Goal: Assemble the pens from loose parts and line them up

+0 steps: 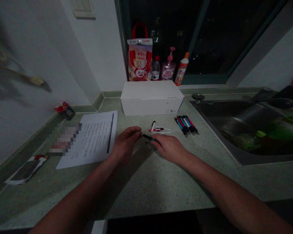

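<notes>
My right hand point(168, 146) is wrapped round the barrel of a blue and black pen point(147, 136), which points to the left. At the pen's front end, the thumb and fingers of my left hand point(127, 141) pinch the small tip; whether it is joined to the barrel is too small to tell. Just beyond the hands lie a red pen barrel point(156, 129), a white and black pen part point(153, 125) and thin white refills point(164, 132). Small metal pieces point(149, 148) rest on the counter below the pen.
Several assembled pens point(186, 125) lie in a row on the right, near the steel sink point(218, 139). A white box point(151, 97) stands at the back. Printed sheets point(94, 136) lie left, beside a blurred-out item point(63, 139) and a packet point(28, 169). Bottles point(168, 70) line the sill.
</notes>
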A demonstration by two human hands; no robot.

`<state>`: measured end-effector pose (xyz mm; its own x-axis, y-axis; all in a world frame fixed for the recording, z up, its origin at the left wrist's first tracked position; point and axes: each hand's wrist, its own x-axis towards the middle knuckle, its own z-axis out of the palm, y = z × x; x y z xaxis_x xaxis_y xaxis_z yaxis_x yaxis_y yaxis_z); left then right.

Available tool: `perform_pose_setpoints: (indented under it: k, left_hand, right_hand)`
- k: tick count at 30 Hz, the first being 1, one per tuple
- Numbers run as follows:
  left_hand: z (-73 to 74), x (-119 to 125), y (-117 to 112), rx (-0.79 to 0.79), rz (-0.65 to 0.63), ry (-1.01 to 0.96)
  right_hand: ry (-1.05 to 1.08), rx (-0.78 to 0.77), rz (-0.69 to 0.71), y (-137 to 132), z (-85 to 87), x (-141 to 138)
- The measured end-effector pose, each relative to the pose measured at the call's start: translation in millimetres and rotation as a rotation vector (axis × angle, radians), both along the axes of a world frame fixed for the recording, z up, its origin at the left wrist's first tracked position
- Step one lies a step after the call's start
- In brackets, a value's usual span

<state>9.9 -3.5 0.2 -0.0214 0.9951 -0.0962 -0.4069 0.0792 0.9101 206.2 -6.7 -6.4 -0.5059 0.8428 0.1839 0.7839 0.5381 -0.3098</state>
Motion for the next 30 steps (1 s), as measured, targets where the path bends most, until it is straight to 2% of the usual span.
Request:
perform_pose_setpoints:
  k: [6, 12, 19, 26, 30]
  left_hand:
    - [-0.4, 0.1, 0.0, 0.007, -0.005, 0.017]
    - [-7.9, -0.6, 1.7, 0.053, -0.022, 0.101]
    - [-5.2, -5.8, 1.3, 0.192, 0.028, 0.496]
    - [-6.5, -9.8, 4.3, 0.299, 0.0, 0.728]
    - [-8.4, -12.1, 4.3, 0.378, -0.022, 0.774]
  right_hand:
    - [0.006, -0.01, 0.014, -0.8, 0.6, -0.9]
    - [0.014, -0.011, -0.004, -0.9, 1.8, -1.3]
    - [0.08, 0.026, -0.023, 2.7, -1.2, 2.9]
    - [0.152, 0.106, -0.028, 6.0, -0.6, 9.0]
    - [0.188, 0.1, -0.047, 6.6, -0.5, 9.5]
